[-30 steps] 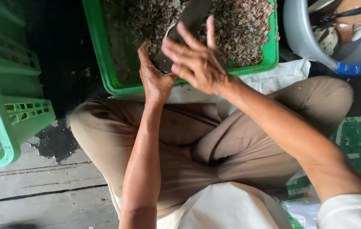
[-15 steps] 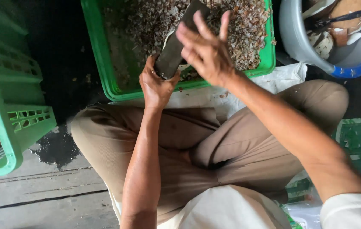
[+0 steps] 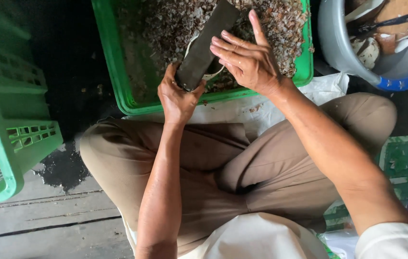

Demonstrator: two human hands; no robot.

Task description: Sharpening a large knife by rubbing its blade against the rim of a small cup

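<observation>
Centrally, the person sits cross-legged in tan cloth trousers point(image 3: 204, 172) on a worn grey wooden plank floor point(image 3: 46, 220), with both forearms extended forward over the knees. Directly ahead stands a green rectangular plastic crate point(image 3: 113, 72), filled with small brown and pale shell-like chips point(image 3: 280, 24). A second green slatted plastic crate point(image 3: 7, 124) lies well apart at the left edge of the view. At the upper right, a grey round plastic basin with a blue rim patch point(image 3: 343, 52) holds brown and white husk pieces. A white plastic sheet point(image 3: 328, 88) lies between the first crate and the knees. The left hand point(image 3: 177, 96) is closed around the lower end of a long, flat, dark blade-like tool point(image 3: 204, 45), fingers wrapped tightly and thumb against its edge; the tool slants up and to the right above the chips. A pale rounded object point(image 3: 212, 73) sits just behind the tool; whether it touches the tool cannot be told. The right hand point(image 3: 249, 60) is just beside the tool's right face, fingers extended and slightly spread, index finger pointing upward, gripping nothing.
</observation>
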